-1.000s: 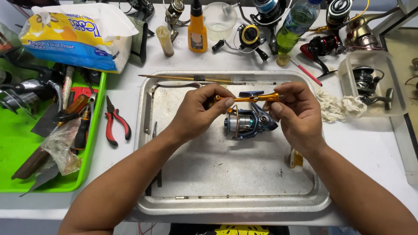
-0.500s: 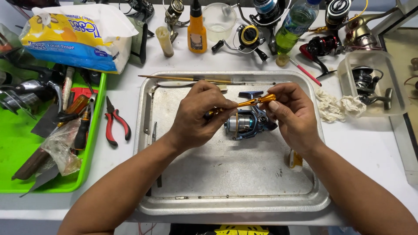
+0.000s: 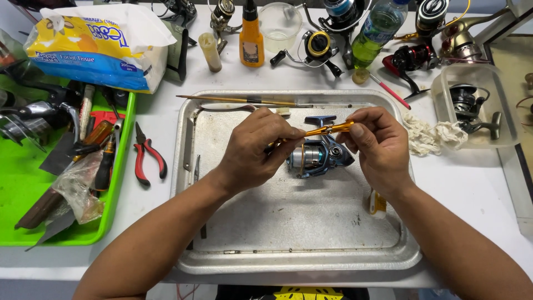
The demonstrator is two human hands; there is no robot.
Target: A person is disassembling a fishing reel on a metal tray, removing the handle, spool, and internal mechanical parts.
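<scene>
A white worktable (image 3: 155,100) fills the view, crowded except along its near edge at 6 o'clock. On it, nearest the person, lies a dull metal tray (image 3: 288,222), scratched and stained, its near half bare.

Over the tray's middle both hands meet. The left hand (image 3: 252,150) is closed, fingertips pinched on one end of a slim orange rod (image 3: 327,130). The right hand (image 3: 377,147) pinches the rod's other end between thumb and forefinger, the remaining fingers curled. The rod is glossy, orange-gold and tilted, its 2 o'clock end higher. Just beneath it, between the hands, sits a blue and silver fishing reel (image 3: 316,156), its spool facing 9 o'clock; whether it rests on the tray or is propped by the fingers cannot be told.

At 9 o'clock red-handled pliers (image 3: 145,155) lie on the table beside a green tray (image 3: 22,183) heaped with tools. Along the metal tray's far rim, at 12 o'clock, lies a thin brush (image 3: 250,100). At 3 o'clock a wad of white rag (image 3: 430,136) lies next to a clear plastic box (image 3: 477,105) holding a dark reel.

Farthest away, from 10 to 2 o'clock: a pack of tissues (image 3: 94,47), an orange bottle (image 3: 251,39), a green bottle (image 3: 377,33) and several more reels.
</scene>
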